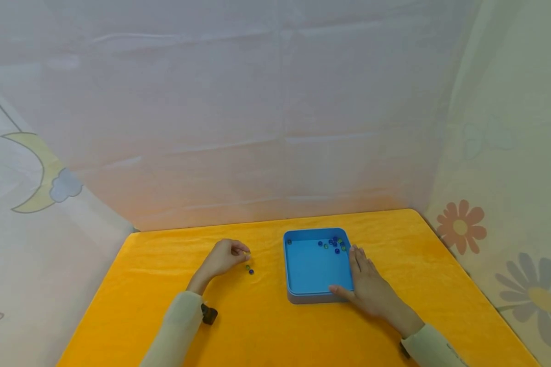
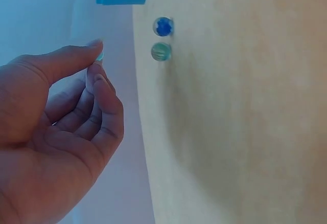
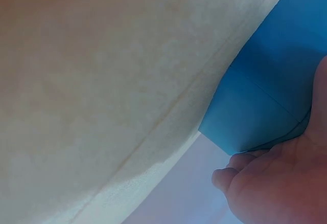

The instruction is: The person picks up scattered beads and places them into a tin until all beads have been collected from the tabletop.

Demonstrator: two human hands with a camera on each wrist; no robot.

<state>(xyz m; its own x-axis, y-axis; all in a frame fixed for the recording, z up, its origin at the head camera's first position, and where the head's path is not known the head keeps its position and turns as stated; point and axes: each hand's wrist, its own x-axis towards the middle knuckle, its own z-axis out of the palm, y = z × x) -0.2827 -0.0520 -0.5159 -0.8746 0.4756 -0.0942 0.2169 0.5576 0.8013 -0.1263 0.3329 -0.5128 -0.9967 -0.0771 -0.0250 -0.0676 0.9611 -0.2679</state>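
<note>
Between thumb and index fingertip, my left hand [image 1: 225,256] pinches a small marble [image 2: 99,57], mostly hidden by the fingers. Below those fingertips, a green marble [image 2: 161,51] and a blue marble [image 2: 163,26] lie side by side on the yellow cloth. To the right stands a square blue box [image 1: 309,294], open at the top. Several blue and green marbles [image 1: 334,244] are gathered in its far right corner, and a dark marble [image 1: 289,242] sits at the far left. My right hand [image 1: 372,290] rests against the box's right side, fingers extended, thumb at the near rim.
A yellow cloth [image 1: 257,331] covers the table. Pale printed sheets hang behind and at both sides, with a moon [image 1: 39,171] on the left and flowers [image 1: 460,227] on the right. Dark wrist devices [image 1: 208,314] are strapped at the sleeves.
</note>
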